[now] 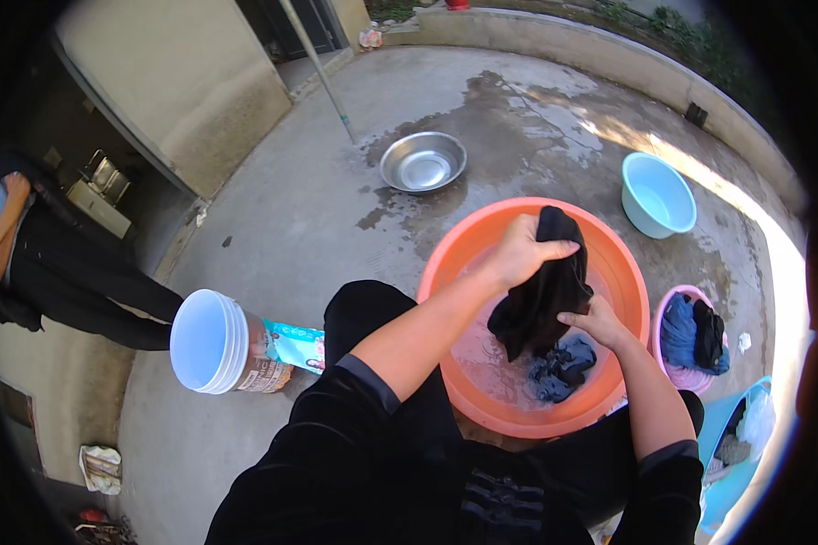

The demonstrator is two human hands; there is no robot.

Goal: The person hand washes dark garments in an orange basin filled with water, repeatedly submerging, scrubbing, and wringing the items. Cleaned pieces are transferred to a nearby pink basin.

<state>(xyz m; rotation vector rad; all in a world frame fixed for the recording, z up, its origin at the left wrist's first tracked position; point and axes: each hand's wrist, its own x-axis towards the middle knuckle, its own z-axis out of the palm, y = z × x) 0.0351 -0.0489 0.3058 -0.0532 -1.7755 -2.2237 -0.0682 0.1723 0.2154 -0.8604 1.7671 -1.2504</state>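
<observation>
A black cloth garment (545,300) hangs bunched over a large orange plastic basin (443,272). My left hand (526,251) grips its upper end, thumb across the front. Lower down, my right hand (594,321) pinches the garment's right side. Below it, a dark blue wet cloth (563,368) lies in the shallow, sudsy water (474,361). The basin stands on the ground between my knees. The garment's lower tip hangs close to the water, and I cannot tell whether it touches.
Beyond the basin stand a metal basin (423,162) and a light blue tub (657,196). On the right are a pink basket (683,390) of clothes and a blue container (736,487). A white bucket (208,342) and detergent packet (296,345) sit left, near a standing person (75,272).
</observation>
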